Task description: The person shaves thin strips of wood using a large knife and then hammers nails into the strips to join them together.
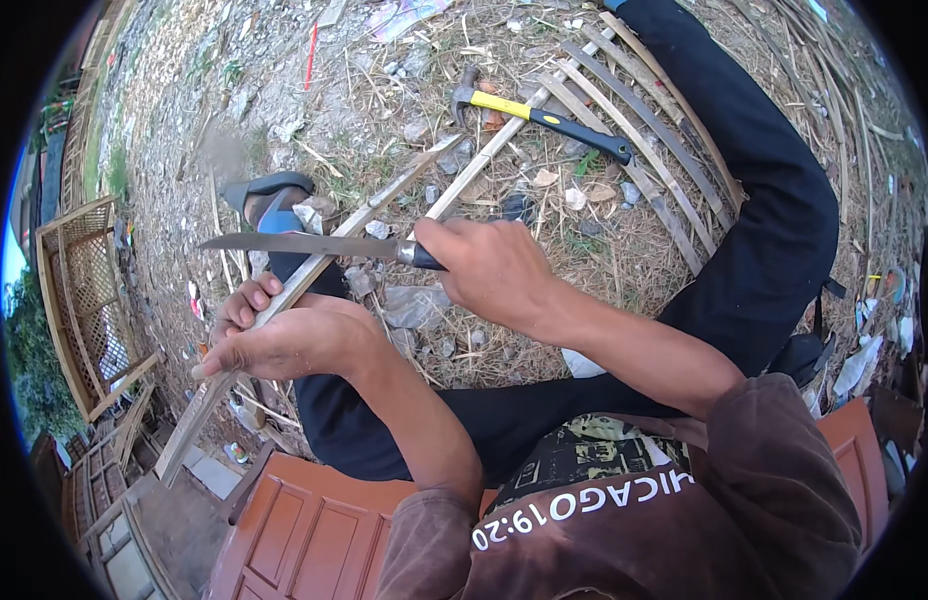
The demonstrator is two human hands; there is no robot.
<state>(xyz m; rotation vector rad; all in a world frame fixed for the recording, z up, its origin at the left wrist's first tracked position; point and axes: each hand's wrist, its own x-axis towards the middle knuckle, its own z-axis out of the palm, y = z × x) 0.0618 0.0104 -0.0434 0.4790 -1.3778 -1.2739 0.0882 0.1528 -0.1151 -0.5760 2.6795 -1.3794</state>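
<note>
- The left hand [299,342] is closed around a long, narrow, pale-brown wooden strip [306,277], which slants from lower left, up past the fingers, toward the middle of the view.
- The right hand [496,275] is clamped on the dark handle of a long knife with a grey metal blade [299,244]; the blade lies across the strip just beyond the left hand, its tip to the left. Whether its edge touches the wood, I cannot tell.
- A claw hammer with a yellow-and-black handle [504,104] lies ahead on the straw-littered ground [609,265].
- More thin, weathered wooden slats [652,130] lie side by side near the right leg [774,180].
</note>
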